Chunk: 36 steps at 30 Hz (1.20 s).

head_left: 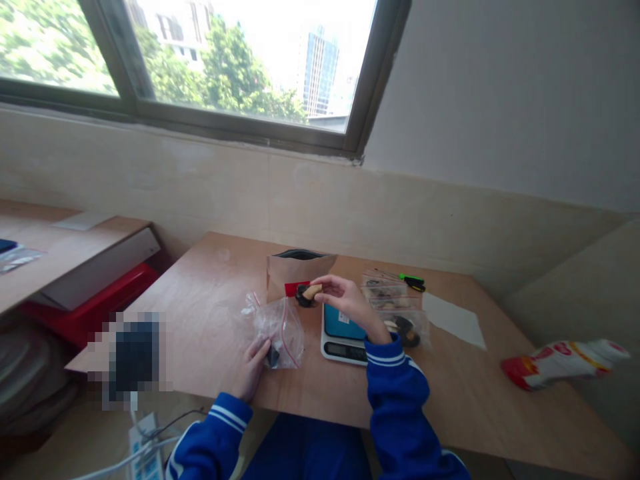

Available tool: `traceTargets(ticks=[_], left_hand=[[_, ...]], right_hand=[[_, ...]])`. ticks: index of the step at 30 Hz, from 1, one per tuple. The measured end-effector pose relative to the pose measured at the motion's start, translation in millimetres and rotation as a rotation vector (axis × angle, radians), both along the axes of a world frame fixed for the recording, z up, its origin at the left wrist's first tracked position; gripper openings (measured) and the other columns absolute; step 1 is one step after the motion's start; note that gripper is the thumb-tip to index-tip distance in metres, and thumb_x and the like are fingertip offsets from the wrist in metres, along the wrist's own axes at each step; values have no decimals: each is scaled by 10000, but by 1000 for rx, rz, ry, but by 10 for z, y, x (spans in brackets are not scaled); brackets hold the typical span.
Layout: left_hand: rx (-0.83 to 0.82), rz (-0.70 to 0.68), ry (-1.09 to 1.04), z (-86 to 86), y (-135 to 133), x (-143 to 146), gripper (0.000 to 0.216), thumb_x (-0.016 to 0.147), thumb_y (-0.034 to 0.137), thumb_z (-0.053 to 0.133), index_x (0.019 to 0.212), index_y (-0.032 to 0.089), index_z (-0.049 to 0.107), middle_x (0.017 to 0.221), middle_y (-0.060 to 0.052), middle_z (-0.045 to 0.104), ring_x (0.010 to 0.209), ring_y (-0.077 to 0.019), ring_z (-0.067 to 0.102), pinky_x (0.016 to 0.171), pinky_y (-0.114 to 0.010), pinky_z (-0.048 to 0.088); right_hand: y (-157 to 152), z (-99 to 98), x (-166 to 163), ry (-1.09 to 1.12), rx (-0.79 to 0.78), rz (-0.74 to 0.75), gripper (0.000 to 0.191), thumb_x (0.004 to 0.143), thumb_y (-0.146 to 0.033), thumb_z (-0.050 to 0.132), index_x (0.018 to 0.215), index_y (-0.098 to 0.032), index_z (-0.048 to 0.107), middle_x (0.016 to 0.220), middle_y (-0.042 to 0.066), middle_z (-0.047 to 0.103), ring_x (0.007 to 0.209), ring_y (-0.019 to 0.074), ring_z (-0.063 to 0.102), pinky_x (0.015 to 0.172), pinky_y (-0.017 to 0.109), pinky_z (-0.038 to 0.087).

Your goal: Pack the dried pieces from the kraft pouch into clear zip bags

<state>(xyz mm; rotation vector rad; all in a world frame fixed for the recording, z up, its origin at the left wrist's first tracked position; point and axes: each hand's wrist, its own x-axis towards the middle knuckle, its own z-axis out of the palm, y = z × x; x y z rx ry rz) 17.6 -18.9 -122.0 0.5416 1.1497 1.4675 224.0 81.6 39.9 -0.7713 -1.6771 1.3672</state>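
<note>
My right hand [345,298] is closed in a pinch on what looks like a dried mushroom [306,294], dark with a pale tan part. It hangs above the table, just left of a digital scale [344,350] with a blue-green platform. My left hand [255,367] grips the lower left edge of a clear zip bag [285,330] that has a red seal line. A small dark piece shows inside the bag near my fingertips. Behind the bag stands a brown paper pouch [280,270] with its top open and a red label, partly hidden.
Right of the scale lie several zip bags [400,303] with dark and pale pieces, green and yellow-black handled tools [413,280] and white paper [453,320]. A red-and-white bottle [565,360] lies at the right. A power strip [146,447] is below the table's left edge.
</note>
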Motion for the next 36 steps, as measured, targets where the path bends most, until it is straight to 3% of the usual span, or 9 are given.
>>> traceTargets(ticks=[4, 7, 12, 19, 24, 28, 31, 33, 36], left_hand=[[8, -32, -29, 8, 1, -4, 428, 586, 407, 776, 919, 150, 699, 1000, -84, 702, 1038, -274, 610, 911, -382, 465], [18, -47, -64, 28, 0, 2, 425, 590, 402, 778, 928, 155, 701, 1014, -76, 696, 1037, -264, 607, 919, -376, 457], [11, -46, -90, 41, -1, 7, 425, 593, 396, 777, 932, 151, 702, 1017, -78, 693, 1060, -270, 594, 948, -391, 435], [16, -66, -87, 16, -4, -1, 432, 626, 401, 758, 964, 140, 688, 1062, -92, 682, 1102, -269, 577, 959, -386, 432], [32, -69, -58, 22, -5, -1, 443, 618, 416, 758, 957, 138, 696, 1066, -102, 686, 1072, -284, 595, 937, -399, 451], [33, -60, -97, 49, -8, 11, 439, 639, 433, 733, 970, 149, 688, 1077, -94, 685, 1081, -285, 590, 958, -423, 440], [93, -76, -130, 86, -4, 27, 460, 717, 492, 646, 1023, 149, 674, 1088, -93, 683, 1118, -276, 572, 1009, -433, 403], [120, -70, -131, 109, -2, 36, 480, 751, 512, 600, 1055, 146, 665, 1106, -95, 678, 1151, -271, 553, 1033, -426, 383], [112, -43, -127, 121, -9, 42, 504, 755, 515, 591, 1093, 146, 651, 1131, -96, 670, 1179, -269, 535, 1039, -414, 381]], right_hand=[[290, 364, -44, 47, 231, -195, 301, 737, -302, 708, 1002, -182, 631, 994, 63, 702, 899, 174, 661, 850, 327, 520], [486, 470, -147, -77, 437, -284, 250, 764, -254, 672, 1001, -184, 635, 1002, 58, 692, 915, 177, 647, 855, 328, 507], [593, 416, -264, -402, 633, -198, 218, 800, -134, 588, 1006, -172, 647, 975, 59, 671, 884, 173, 619, 833, 330, 493], [501, 264, -312, -562, 830, -196, 249, 926, -263, 456, 1001, -191, 682, 1105, 98, 627, 1104, 211, 500, 1008, 402, 365], [353, 254, -313, -372, 743, -236, 309, 934, -251, 407, 1189, -224, 580, 1238, 76, 583, 1194, 191, 483, 1055, 391, 324], [86, 149, -278, -120, 578, -403, 242, 874, -153, 394, 963, -196, 615, 983, 61, 626, 969, 174, 578, 877, 318, 448], [-162, -114, -293, -167, 311, -209, 192, 803, -104, 413, 794, -193, 583, 763, 10, 601, 733, 145, 583, 701, 269, 470], [-311, -359, -345, -237, 125, -48, 190, 783, -86, 412, 778, -191, 570, 734, 1, 602, 694, 138, 589, 664, 259, 469], [-470, -715, -470, -299, -80, 27, 145, 778, -85, 445, 772, -192, 542, 718, -5, 592, 638, 132, 592, 593, 244, 460]])
